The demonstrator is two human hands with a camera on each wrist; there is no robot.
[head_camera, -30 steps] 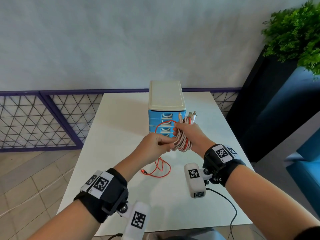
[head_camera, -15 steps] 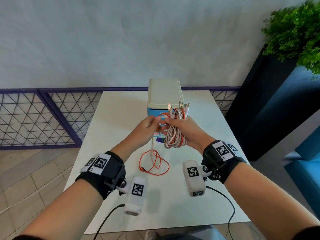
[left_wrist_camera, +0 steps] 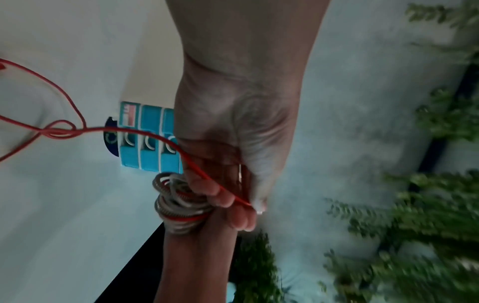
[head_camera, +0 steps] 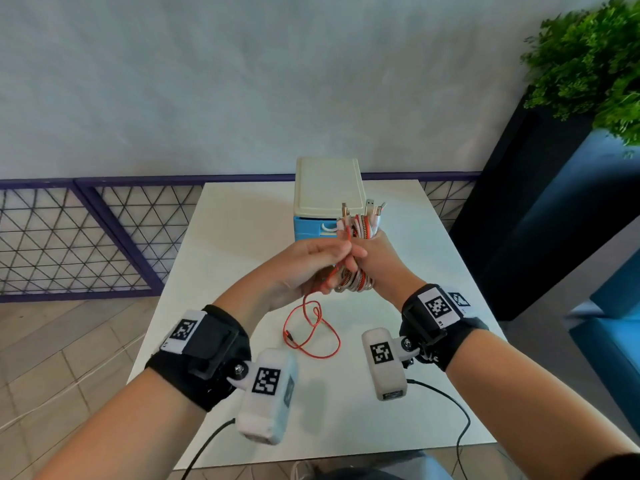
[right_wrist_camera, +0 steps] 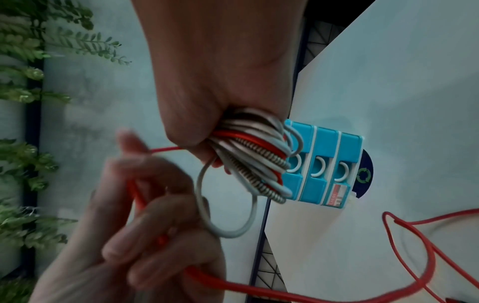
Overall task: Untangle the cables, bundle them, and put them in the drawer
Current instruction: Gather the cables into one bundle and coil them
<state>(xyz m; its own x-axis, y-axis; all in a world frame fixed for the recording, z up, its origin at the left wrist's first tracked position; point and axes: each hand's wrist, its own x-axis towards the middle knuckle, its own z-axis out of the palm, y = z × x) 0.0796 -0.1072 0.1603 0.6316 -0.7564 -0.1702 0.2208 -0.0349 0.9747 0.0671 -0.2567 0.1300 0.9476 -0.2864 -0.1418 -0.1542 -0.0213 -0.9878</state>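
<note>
**Both hands on cables, above the counter**

Nearest you, the red cable (head_camera: 313, 336) has its loose end looped on the white counter (head_camera: 242, 237). Your left hand (head_camera: 304, 271) pinches that cable btwn thumb & fingers. Your right hand (head_camera: 377, 261) grips the coiled cable bundle (head_camera: 356, 275), plugs up. Beyond: blue drawer unit (head_camera: 317, 228), drawers closed.
</note>
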